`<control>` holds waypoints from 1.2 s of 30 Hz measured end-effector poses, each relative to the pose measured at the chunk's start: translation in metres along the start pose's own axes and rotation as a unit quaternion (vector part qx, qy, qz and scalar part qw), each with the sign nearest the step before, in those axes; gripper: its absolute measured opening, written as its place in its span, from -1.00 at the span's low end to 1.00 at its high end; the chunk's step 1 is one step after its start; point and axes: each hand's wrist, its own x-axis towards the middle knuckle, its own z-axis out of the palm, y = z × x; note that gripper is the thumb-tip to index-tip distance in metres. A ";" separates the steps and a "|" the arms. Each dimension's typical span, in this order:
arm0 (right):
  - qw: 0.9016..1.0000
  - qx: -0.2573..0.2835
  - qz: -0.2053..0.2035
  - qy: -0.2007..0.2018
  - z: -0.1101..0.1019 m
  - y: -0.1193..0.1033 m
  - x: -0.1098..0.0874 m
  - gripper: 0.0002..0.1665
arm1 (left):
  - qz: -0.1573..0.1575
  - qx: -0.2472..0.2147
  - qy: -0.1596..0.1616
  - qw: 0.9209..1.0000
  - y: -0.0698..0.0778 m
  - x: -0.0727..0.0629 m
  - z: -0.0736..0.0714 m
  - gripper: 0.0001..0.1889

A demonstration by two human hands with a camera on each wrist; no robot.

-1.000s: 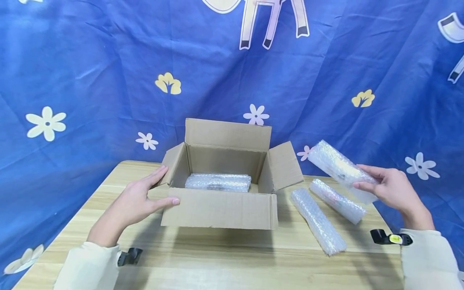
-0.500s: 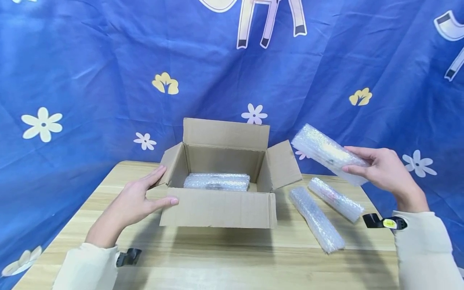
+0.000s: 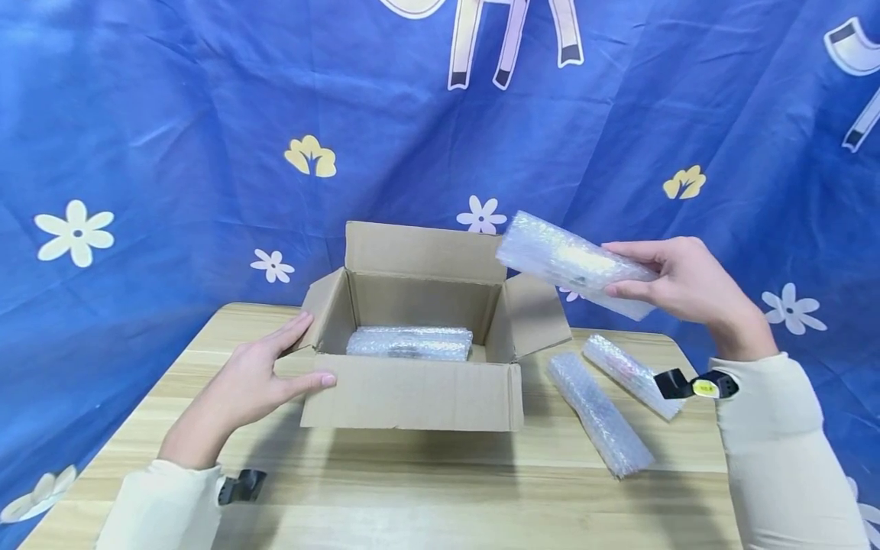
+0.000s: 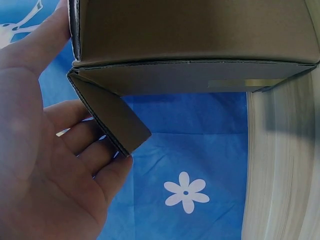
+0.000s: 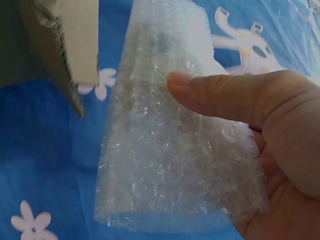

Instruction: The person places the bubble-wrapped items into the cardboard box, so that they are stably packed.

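Observation:
An open cardboard box stands on the table with its flaps folded outward. My left hand holds its left corner. The thumb lies against the front flap, and in the left wrist view the fingers bend behind the side flap. Inside the box lies a bubble-wrapped bundle. My right hand grips another bubble-wrapped package at its right end, in the air above the box's right flap. In the right wrist view the thumb presses on the clear wrap; the fingers behind are mostly hidden.
Two more bubble-wrapped rolls lie on the table right of the box: a nearer roll and a farther roll, partly covered by the right wrist camera. A blue patterned curtain hangs behind the wooden table.
My right hand has moved up and left with the bubble-wrapped package, from over the rolls to beside the box's back right corner. The left hand stays on the box.

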 end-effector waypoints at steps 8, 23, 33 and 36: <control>0.997 0.023 -0.043 -0.054 0.006 -0.029 0.028 -0.45 | 0.002 0.000 0.000 1.000 0.001 -0.002 -0.002 0.09; 0.982 0.032 -0.117 -0.142 0.040 -0.060 0.078 -0.43 | -0.001 0.001 -0.007 1.000 0.002 -0.002 -0.003 0.09; 0.964 0.042 -0.152 -0.214 0.066 -0.087 0.107 -0.43 | 0.000 0.001 -0.002 1.000 0.001 -0.002 -0.002 0.09; 0.959 0.050 -0.164 -0.227 0.075 -0.091 0.112 -0.44 | 0.000 -0.002 -0.002 1.000 0.001 -0.003 -0.002 0.09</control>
